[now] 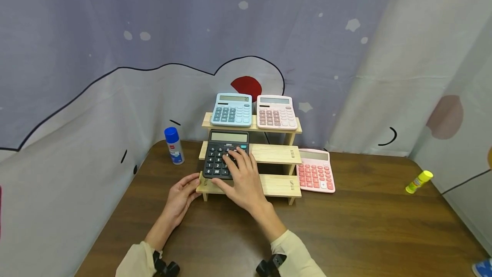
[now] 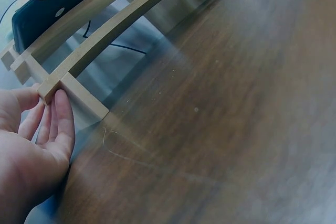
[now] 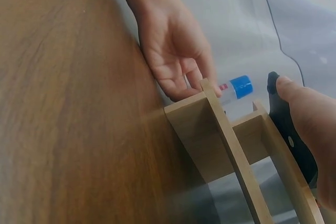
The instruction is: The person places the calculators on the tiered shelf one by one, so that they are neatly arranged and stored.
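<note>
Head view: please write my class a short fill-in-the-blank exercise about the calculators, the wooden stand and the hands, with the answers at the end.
1. The blue calculator sits on the ____ tier of the wooden stand.
2. The right hand touches the ____ calculator.
3. The left hand holds one end of the ____ tier.
4. The bottle left of the stand has a ____ cap.

Missing words: top; black; bottom; blue.

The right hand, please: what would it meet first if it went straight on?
The right hand would likely meet the black rectangular calculator beneath it, though any gap is hard to judge.
</note>
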### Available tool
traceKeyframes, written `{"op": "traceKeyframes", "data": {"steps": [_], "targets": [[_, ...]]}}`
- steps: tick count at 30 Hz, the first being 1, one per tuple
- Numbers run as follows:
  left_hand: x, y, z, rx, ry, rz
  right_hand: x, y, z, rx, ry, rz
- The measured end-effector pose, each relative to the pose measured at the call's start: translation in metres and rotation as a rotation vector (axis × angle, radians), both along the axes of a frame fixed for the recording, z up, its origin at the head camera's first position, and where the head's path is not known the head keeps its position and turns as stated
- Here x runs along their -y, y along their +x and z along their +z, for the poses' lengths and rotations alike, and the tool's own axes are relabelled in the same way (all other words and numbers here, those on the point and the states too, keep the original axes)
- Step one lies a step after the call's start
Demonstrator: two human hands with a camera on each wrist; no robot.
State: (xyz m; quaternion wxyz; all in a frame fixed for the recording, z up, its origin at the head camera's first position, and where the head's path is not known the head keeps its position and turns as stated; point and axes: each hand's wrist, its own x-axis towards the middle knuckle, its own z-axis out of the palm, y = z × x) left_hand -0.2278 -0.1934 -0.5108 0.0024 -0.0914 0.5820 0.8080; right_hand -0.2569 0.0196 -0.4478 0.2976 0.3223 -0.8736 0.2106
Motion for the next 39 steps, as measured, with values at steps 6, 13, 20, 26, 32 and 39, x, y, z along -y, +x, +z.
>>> {"op": "traceKeyframes", "data": {"steps": [6,13,20,26,32,39], "targets": [[-0.001,-0.001,0.0,-0.002,0.0,-0.009,0.001,0.002,0.005,-0.036,0.03,0.036],[-0.001,-0.002,0.0,-0.007,-0.004,-0.008,0.002,0.005,0.01,-0.052,0.073,0.061],[0.001,-0.002,-0.002,0.003,-0.006,-0.007,-0.002,0.001,0.01,-0.059,0.089,0.108],[0.002,-0.001,-0.002,0.004,-0.024,-0.004,-0.005,-0.003,0.011,-0.055,0.095,0.144],[0.001,-0.001,0.0,0.026,-0.01,-0.003,-0.005,-0.001,0.011,-0.051,0.084,0.151],[0.001,0.0,0.0,0.011,-0.03,-0.016,-0.003,-0.001,0.009,-0.047,0.083,0.139]]}}
